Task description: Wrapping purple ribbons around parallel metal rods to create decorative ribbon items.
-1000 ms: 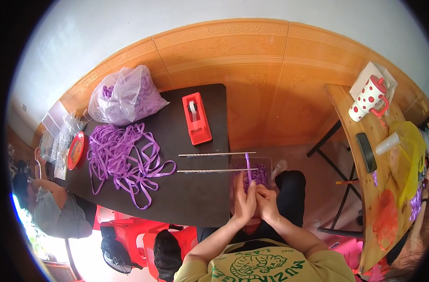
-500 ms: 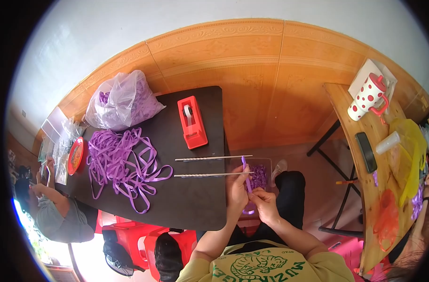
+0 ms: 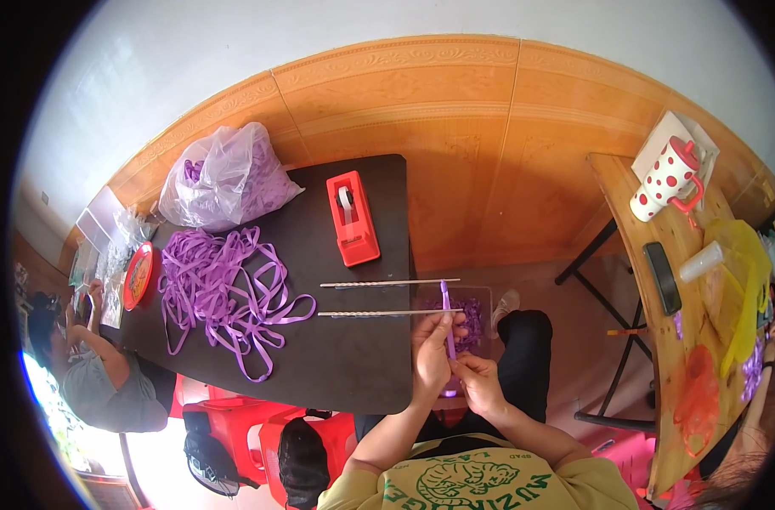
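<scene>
Two thin metal rods with twisted-looking left ends, a far rod (image 3: 379, 283) and a near rod (image 3: 370, 314), jut rightward past the dark table's edge. A strip of purple ribbon (image 3: 445, 297) runs from the far rod across the near one toward me. Just below the near rod, my left hand (image 3: 431, 355) is closed around the ribbon, fingertips beside the rod. My right hand (image 3: 481, 382) pinches the ribbon lower down, close to the left palm. Beneath my hands, a clear bin (image 3: 490, 297) holds many purple ribbon pieces (image 3: 467, 313).
On the dark table (image 3: 353, 365) lie a heap of purple ribbon (image 3: 209, 272), a stuffed plastic bag (image 3: 226, 183), a red tape dispenser (image 3: 352, 218) and a red plate (image 3: 138, 276). A wooden table (image 3: 651, 297) stands right, with a dotted tumbler (image 3: 664, 180) and phone (image 3: 661, 278). People sit at both sides.
My left fingers have shifted up and right around the ribbon near the rod. My right hand has moved slightly down, and the ribbon between my hands looks straighter. The view has shifted slightly.
</scene>
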Tool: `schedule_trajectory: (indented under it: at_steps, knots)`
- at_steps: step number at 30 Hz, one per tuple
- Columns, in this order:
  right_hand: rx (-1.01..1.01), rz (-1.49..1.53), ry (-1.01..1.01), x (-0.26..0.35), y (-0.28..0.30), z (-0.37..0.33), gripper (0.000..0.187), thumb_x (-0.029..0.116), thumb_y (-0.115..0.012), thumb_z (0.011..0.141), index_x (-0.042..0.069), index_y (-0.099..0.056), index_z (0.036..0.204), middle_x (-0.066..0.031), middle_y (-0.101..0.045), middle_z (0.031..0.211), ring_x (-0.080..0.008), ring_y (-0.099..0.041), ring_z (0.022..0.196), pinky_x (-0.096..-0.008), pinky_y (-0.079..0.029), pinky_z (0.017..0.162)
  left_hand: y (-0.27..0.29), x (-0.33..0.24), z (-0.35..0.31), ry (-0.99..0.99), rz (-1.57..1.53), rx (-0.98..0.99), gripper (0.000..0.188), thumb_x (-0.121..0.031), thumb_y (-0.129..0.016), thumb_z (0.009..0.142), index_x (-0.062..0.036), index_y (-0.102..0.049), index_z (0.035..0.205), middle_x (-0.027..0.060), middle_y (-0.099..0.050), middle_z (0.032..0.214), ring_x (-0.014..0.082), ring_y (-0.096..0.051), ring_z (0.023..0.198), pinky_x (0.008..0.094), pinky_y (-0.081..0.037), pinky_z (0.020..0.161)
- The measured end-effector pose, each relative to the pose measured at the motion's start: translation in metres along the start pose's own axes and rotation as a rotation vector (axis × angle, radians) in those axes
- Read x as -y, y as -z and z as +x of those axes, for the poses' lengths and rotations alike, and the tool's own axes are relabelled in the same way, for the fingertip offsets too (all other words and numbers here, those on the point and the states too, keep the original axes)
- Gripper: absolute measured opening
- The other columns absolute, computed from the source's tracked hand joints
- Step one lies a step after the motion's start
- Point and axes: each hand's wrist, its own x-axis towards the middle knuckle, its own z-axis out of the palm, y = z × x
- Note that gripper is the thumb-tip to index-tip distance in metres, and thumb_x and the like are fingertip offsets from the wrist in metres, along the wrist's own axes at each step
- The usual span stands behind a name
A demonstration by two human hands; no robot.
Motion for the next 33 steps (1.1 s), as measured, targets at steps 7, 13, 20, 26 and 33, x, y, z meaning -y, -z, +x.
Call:
schedule_trajectory:
  at_steps: [7, 13, 20, 26, 33]
  knots:
    - [0.058, 0.076, -0.129, 0.007, -0.002, -0.024, 0.014, 0.006, -0.058, 0.091, -0.003, -0.066, 0.084, -0.0028, -0.063, 0.076, -0.0067, -0.055, 0.067, -0.0213, -0.044, 0.063, 0.004, -0.005, -0.025, 0.118, 0.036, 0.024, 0.019, -0.013, -0.056, 0.094, -0.0014, -0.061, 0.107, 0.0077, -0.066, 0.083, 0.0144, -0.061, 0.068, 0.0249, -0.048, 0.065]
    - [0.097, -0.042, -0.039, 0.004, 0.018, -0.028, 0.014, 0.008, -0.058, 0.091, -0.004, -0.064, 0.096, -0.0035, -0.063, 0.084, -0.0071, -0.055, 0.078, -0.021, -0.043, 0.071, 0.005, 0.004, -0.037, 0.115, -0.067, 0.009, 0.019, -0.013, -0.055, 0.094, -0.0012, -0.062, 0.107, 0.0049, -0.063, 0.077, 0.0127, -0.058, 0.066, 0.0237, -0.048, 0.065]
    - [-0.092, -0.623, 0.61, 0.072, 0.0, 0.019, 0.017, -0.006, -0.059, 0.084, -0.001, -0.063, 0.101, -0.0039, -0.058, 0.095, -0.0096, -0.055, 0.083, -0.0214, -0.044, 0.074, -0.001, -0.007, -0.051, 0.078, -0.188, 0.043, 0.019, -0.012, -0.053, 0.096, 0.0007, -0.062, 0.105, 0.0049, -0.062, 0.075, 0.0124, -0.057, 0.061, 0.0234, -0.047, 0.059]
    - [0.069, -1.199, 1.37, 0.089, -0.009, 0.056, 0.035, -0.001, -0.071, 0.065, 0.007, -0.066, 0.099, -0.007, -0.06, 0.087, -0.0219, -0.058, 0.071, -0.0335, -0.04, 0.059, -0.008, -0.016, -0.062, 0.124, -0.23, 0.065, 0.018, -0.01, -0.05, 0.097, 0.0012, -0.062, 0.104, 0.0055, -0.062, 0.075, 0.0132, -0.056, 0.06, 0.023, -0.047, 0.059]
    - [0.273, -1.382, 1.62, 0.087, -0.018, 0.065, 0.04, 0.017, -0.069, 0.062, 0.008, -0.068, 0.101, -0.0036, -0.054, 0.079, -0.017, -0.051, 0.061, -0.0304, -0.036, 0.053, -0.003, -0.018, -0.073, 0.148, -0.227, 0.091, 0.017, -0.012, -0.05, 0.097, -0.0004, -0.061, 0.102, 0.0077, -0.062, 0.075, 0.0159, -0.057, 0.061, 0.0261, -0.048, 0.06]
